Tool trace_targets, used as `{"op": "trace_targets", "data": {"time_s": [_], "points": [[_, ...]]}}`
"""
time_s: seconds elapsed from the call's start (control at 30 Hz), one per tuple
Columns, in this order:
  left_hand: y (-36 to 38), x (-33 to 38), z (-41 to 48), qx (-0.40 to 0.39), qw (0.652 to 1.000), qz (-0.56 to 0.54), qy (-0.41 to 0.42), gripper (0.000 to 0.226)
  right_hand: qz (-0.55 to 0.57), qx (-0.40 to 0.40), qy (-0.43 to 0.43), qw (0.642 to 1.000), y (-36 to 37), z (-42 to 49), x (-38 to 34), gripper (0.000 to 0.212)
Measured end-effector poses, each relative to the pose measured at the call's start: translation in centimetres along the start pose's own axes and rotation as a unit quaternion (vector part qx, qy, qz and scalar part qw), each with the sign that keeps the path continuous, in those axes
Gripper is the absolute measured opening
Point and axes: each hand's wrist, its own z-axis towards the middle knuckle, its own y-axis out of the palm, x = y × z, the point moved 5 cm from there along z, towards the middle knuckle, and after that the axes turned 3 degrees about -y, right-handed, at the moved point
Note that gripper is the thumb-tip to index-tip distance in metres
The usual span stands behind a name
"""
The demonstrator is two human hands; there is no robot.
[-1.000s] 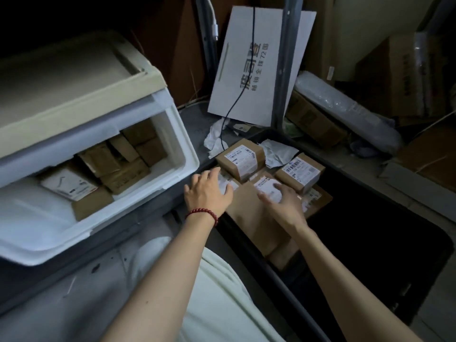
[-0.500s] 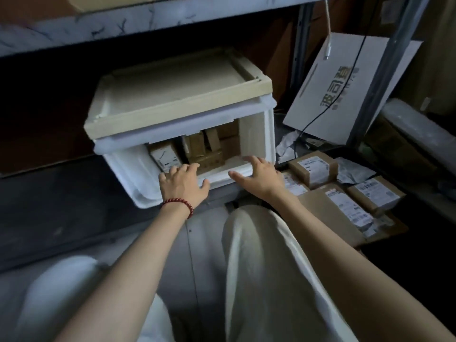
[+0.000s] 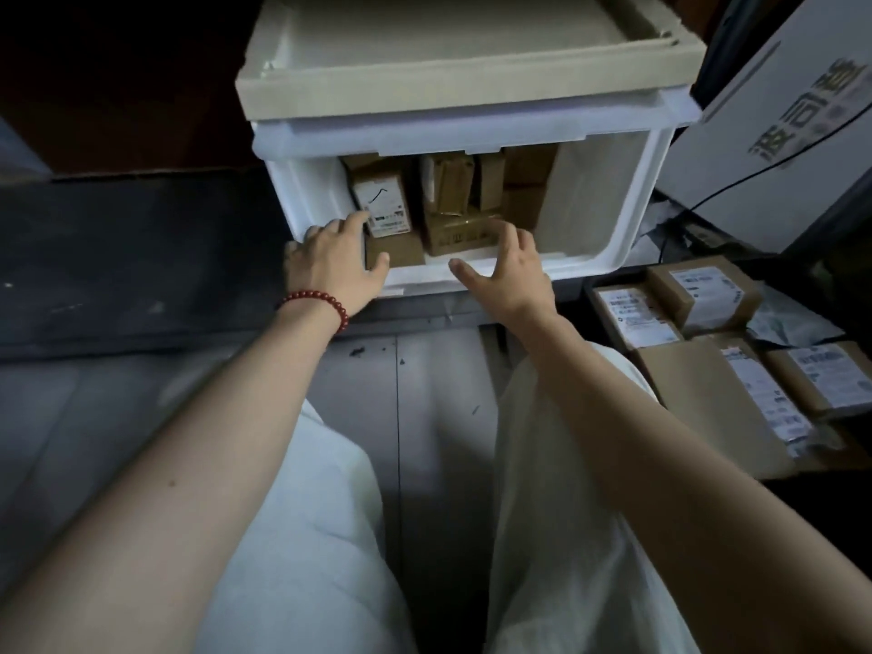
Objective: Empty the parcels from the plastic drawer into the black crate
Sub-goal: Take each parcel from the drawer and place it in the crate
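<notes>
One white plastic drawer (image 3: 590,205) stands open, with at least five brown cardboard boxes (image 3: 455,233) crowded inside. The left hand (image 3: 330,266) spreads against a labelled parcel (image 3: 382,205), and the right hand (image 3: 514,271) hovers open over the smooth lip; neither grips anything. Four boxed parcels (image 3: 821,375) lie in the black crate (image 3: 581,295) to the right.

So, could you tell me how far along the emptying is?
Done: several parcels lie in the crate. In hand: both hands reach into the drawer, the left hand touching a labelled parcel, the right hand open near a brown parcel; nothing is lifted. Left: the drawer holds several more to move.
</notes>
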Motion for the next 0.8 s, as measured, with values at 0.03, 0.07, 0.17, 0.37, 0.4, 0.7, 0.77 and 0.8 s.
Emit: {"op": "trace_targets", "data": {"time_s": [0.03,0.07,0.17,0.37,0.4,0.7,0.77,0.8], "points": [[0.5,0.4,0.3,-0.011,1.0,0.009,0.008,0.058,0.001,-0.001,0.011,1.0,0.1,0.5,0.3,0.069],[1.1,0.7,0.8,-0.019,1.0,0.02,0.013,0.058,0.004,-0.001,0.025,1.0,0.3,0.9,0.5,0.069],[2.1,1.1,2.4,0.014,0.997,0.063,0.031,0.055,-0.015,-0.007,0.044,0.999,1.4,1.9,1.2,0.072],[4.1,0.9,6.6,0.018,0.997,0.063,0.036,0.054,-0.038,0.056,0.042,0.997,2.2,5.1,2.4,0.069],[4.7,1.2,7.2,0.01,0.997,0.062,0.045,0.055,-0.034,0.064,0.038,0.997,2.4,5.7,2.6,0.068],[9.2,3.4,12.5,0.007,0.996,0.074,0.051,0.069,0.03,0.073,0.041,0.996,6.2,12.0,3.6,0.073],[10.1,3.2,13.6,0.012,0.994,0.096,0.044,0.075,0.033,0.068,0.036,0.997,6.9,13.4,3.8,0.076],[10.6,3.1,14.2,0.011,0.993,0.106,0.044,0.077,0.031,0.066,0.029,0.997,7.2,14.1,3.9,0.077]]}}
